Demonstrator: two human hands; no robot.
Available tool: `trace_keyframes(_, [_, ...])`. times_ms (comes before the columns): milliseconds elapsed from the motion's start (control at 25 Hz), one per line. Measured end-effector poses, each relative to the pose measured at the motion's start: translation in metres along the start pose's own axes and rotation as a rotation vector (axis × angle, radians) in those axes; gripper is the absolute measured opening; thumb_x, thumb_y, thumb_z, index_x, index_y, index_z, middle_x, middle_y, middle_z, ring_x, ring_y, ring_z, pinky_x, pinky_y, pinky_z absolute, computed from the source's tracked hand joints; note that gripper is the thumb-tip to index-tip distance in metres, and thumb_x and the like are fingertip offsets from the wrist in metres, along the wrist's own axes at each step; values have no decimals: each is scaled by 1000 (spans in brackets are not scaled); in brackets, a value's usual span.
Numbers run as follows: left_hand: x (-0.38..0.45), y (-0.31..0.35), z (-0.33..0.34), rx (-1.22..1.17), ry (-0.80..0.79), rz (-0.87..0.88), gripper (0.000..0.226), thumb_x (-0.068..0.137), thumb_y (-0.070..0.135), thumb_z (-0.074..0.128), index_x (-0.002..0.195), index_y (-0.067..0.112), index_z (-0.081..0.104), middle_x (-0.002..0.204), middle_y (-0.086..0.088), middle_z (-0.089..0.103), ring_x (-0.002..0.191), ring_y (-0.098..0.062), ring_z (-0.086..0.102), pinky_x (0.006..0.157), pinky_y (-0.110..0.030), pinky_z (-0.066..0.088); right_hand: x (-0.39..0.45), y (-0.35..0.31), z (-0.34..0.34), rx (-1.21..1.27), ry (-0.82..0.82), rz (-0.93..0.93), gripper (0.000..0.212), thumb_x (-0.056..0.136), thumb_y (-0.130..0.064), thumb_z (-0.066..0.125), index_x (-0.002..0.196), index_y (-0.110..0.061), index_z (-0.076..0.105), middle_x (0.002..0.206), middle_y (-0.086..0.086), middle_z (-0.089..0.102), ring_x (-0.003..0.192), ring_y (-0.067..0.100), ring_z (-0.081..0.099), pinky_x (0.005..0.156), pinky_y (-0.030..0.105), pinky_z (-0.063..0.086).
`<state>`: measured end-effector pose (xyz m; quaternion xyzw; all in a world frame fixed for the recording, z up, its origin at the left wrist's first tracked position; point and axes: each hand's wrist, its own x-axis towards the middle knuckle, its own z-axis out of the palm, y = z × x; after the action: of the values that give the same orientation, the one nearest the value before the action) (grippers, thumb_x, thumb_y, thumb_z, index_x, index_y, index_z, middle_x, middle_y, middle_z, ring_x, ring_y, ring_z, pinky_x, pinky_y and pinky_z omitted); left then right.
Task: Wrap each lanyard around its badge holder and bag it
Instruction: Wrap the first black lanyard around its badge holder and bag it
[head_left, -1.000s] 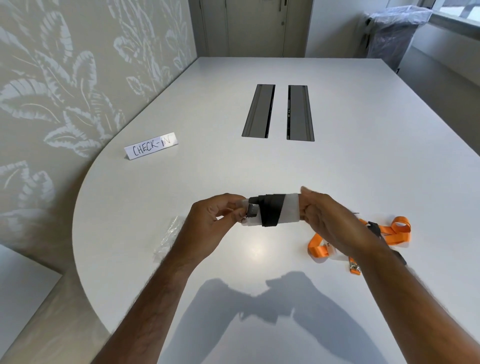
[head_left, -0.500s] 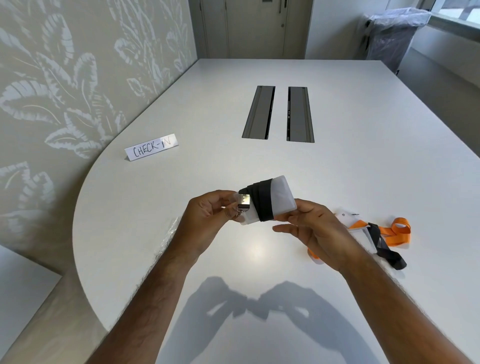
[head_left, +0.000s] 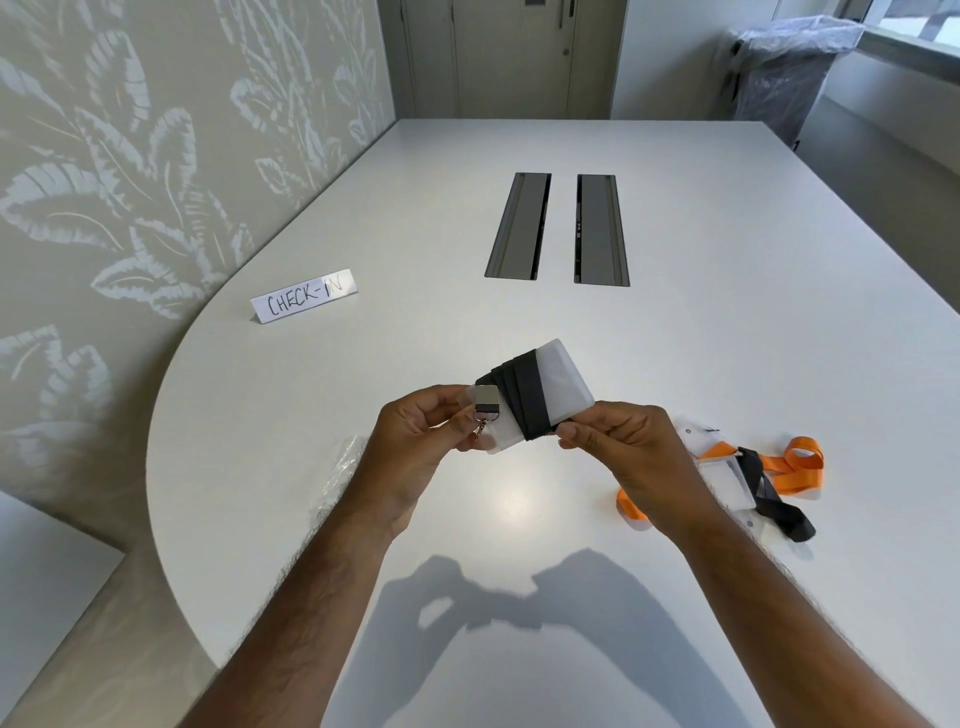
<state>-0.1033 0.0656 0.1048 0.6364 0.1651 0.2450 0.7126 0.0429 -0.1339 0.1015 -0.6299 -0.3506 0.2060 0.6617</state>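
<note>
Fingers (head_left: 457, 415) of the left hand (head_left: 415, 447) pinch the metal clip end (head_left: 487, 404) of a frosted plastic badge holder (head_left: 563, 382) wrapped in black lanyard (head_left: 524, 397); the right hand (head_left: 623, 447) grips its lower edge, above the white worktop (head_left: 727, 312). The right wrist partly hides an orange lanyard (head_left: 802, 460); the clear bag (head_left: 340, 473) behind the left wrist is hard to make out.

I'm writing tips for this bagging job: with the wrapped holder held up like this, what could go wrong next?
1. The black lanyard is held only by a pinch from the right hand; letting go to reach for the bag may let the wraps spring loose.
2. The metal clip by the left hand dangles free and might snag the thin bag.
</note>
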Motion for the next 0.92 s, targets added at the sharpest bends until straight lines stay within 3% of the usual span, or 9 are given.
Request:
trace_keyframes(160, [-1, -5, 7, -8, 50, 1, 32, 96, -4, 68, 96, 25, 83, 98, -2, 82, 75, -20, 77, 68, -21, 56, 0, 13, 3, 17, 23, 16, 18, 94, -14, 75, 97, -28, 87, 97, 1, 84, 91, 17, 78, 85, 32, 65])
trace_keyframes(280, [-2, -9, 13, -17, 129, 20, 28, 94, -2, 71, 94, 23, 82, 96, -5, 82, 75, -24, 79, 68, -21, 58, -3, 25, 12, 145, 88, 74, 20, 92, -27, 76, 109, -19, 84, 108, 10, 83, 104, 27, 79, 92, 44, 65])
trace_keyframes(400, [-7, -17, 22, -41, 214, 36, 25, 92, -4, 72, 95, 20, 82, 93, -6, 82, 76, -27, 80, 68, -21, 59, -9, 33, 22, 300, 105, 94, 45, 84, -42, 87, 120, -16, 80, 122, 12, 79, 117, 29, 75, 96, 41, 63])
trace_keyframes(480, [-13, -25, 32, -60, 244, 27, 19, 93, 0, 74, 97, 17, 81, 95, -7, 82, 79, -29, 81, 70, -24, 61, -10, 36, 28, 364, 170, 108, 54, 74, -49, 93, 116, -19, 80, 122, 12, 80, 114, 28, 75, 96, 38, 62])
trace_keyframes(600, [-24, -39, 46, -84, 291, -5, 10, 92, 7, 78, 100, 12, 79, 96, -5, 82, 81, -26, 81, 70, -23, 61, -11, 41, 38, 452, 240, 102, 37, 78, -37, 92, 108, -21, 78, 117, 16, 81, 109, 31, 78, 92, 37, 62])
trace_keyframes(720, [-30, -47, 49, -68, 306, -51, 7, 92, 10, 79, 98, 12, 77, 94, -4, 82, 83, -23, 81, 70, -21, 60, -13, 46, 44, 439, 288, 111, 31, 88, -27, 83, 117, -16, 75, 115, 16, 81, 107, 33, 79, 90, 36, 64])
trace_keyframes(920, [-40, -58, 27, 164, 110, -77, 10, 93, 19, 75, 101, 23, 79, 98, 5, 82, 93, -14, 78, 80, -19, 58, -17, 57, 42, 381, 309, 178, 27, 101, -17, 71, 127, -13, 73, 119, 10, 81, 109, 29, 78, 88, 39, 64])
